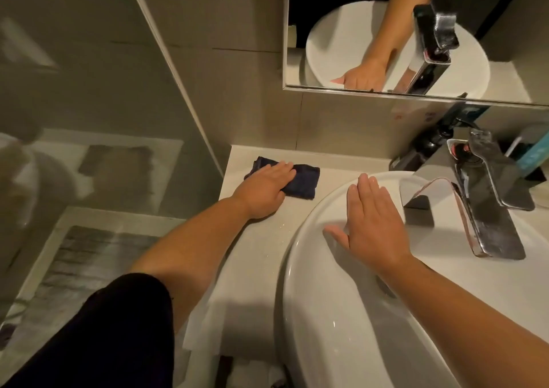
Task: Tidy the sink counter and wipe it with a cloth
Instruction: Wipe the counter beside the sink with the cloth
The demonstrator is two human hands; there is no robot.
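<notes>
A dark blue cloth lies folded on the pale stone counter near its far left corner. My left hand lies flat on the cloth's near half, fingers stretched out and pressing it to the counter. My right hand rests palm down, fingers together, on the far rim of the white round basin, holding nothing. The cloth's left part is hidden under my left hand.
A chrome tap stands behind the basin. A black pump bottle and a teal item sit at the back right. A mirror hangs above. A glass partition borders the counter's left. White paper hangs over the counter's front edge.
</notes>
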